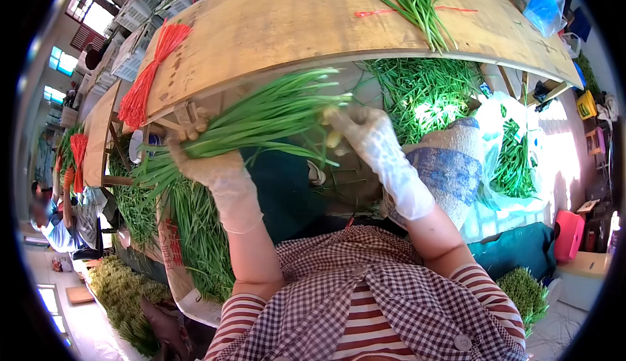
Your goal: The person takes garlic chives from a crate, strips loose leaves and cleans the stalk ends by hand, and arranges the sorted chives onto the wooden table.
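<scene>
My left hand (202, 155), in a pale glove, is wrapped round a bunch of long green stalks (261, 113) near its leafy end. The bunch lies sideways in front of my lap, its pale cut ends pointing right. At those ends is my right hand (355, 126), also gloved, with bent fingers; whether it pinches a stalk is too blurred to tell. Beyond, a smaller bunch (417, 9) rests on the wooden table (280, 22) across a red tie (378, 13). Many red ties (151, 77) hang over the table's left edge.
Loose greens (427, 90) are heaped under the table. More greens (199, 237) fill a container at my left. A plastic bag (489, 159) of greens stands at the right beyond my covered knee. Another person (59, 221) sits far left. White crates (134, 48) are stacked behind.
</scene>
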A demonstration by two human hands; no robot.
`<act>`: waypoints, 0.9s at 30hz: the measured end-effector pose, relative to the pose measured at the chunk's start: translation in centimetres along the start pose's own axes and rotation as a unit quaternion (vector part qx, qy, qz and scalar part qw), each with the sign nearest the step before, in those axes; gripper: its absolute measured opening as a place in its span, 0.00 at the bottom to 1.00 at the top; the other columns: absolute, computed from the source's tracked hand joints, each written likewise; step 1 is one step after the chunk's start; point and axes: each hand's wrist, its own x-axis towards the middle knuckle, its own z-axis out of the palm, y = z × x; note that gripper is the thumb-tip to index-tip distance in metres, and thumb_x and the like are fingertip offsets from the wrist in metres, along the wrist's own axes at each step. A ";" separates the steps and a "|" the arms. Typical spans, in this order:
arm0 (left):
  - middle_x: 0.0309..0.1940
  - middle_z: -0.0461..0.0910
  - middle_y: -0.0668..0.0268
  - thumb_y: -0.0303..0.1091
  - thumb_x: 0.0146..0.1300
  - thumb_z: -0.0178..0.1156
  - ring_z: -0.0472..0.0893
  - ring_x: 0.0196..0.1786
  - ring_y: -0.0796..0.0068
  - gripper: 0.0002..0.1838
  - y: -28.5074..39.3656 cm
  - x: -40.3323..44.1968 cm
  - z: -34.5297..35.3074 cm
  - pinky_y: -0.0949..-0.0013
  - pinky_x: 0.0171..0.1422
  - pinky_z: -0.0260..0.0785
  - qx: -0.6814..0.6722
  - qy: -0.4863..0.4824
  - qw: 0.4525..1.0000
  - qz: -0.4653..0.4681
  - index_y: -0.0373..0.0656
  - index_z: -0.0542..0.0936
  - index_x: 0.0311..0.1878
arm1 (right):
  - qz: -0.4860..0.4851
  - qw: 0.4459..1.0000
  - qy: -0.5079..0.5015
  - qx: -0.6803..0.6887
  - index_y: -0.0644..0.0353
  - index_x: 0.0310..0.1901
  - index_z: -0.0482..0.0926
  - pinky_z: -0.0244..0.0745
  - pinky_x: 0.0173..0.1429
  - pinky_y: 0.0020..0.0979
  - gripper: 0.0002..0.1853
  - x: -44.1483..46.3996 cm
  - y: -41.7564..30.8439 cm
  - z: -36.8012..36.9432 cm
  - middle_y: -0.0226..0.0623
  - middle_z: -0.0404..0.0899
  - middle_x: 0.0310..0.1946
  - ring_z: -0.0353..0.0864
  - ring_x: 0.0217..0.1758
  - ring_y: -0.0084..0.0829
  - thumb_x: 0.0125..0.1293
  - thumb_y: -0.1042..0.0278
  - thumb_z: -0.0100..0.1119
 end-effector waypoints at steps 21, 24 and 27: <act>0.23 0.75 0.66 0.46 0.67 0.48 0.76 0.37 0.62 0.18 -0.3 -0.6 -1.5 0.49 0.60 0.68 0.003 -0.031 1.000 -0.002 0.44 0.72 0.26 | -0.177 0.971 0.118 0.110 0.69 0.51 0.75 0.76 0.54 0.28 0.30 3.1 4.4 1.5 0.38 0.84 0.41 0.82 0.45 0.28 0.48 0.68 0.78; 0.24 0.74 0.66 0.43 0.66 0.49 0.76 0.37 0.64 0.15 -1.0 -1.4 -1.2 0.52 0.57 0.70 -0.016 -0.046 0.999 -0.008 0.44 0.72 0.26 | -0.144 0.973 0.135 0.124 0.69 0.58 0.69 0.75 0.54 0.25 0.36 5.5 6.1 2.1 0.38 0.83 0.43 0.81 0.46 0.27 0.48 0.71 0.78; 0.25 0.74 0.66 0.42 0.66 0.49 0.76 0.37 0.65 0.15 -1.0 -1.2 -1.4 0.51 0.58 0.70 -0.013 -0.039 0.999 -0.017 0.44 0.72 0.27 | -0.212 0.938 0.128 0.243 0.69 0.61 0.66 0.75 0.55 0.24 0.38 5.7 6.8 2.6 0.39 0.81 0.46 0.80 0.48 0.27 0.49 0.73 0.76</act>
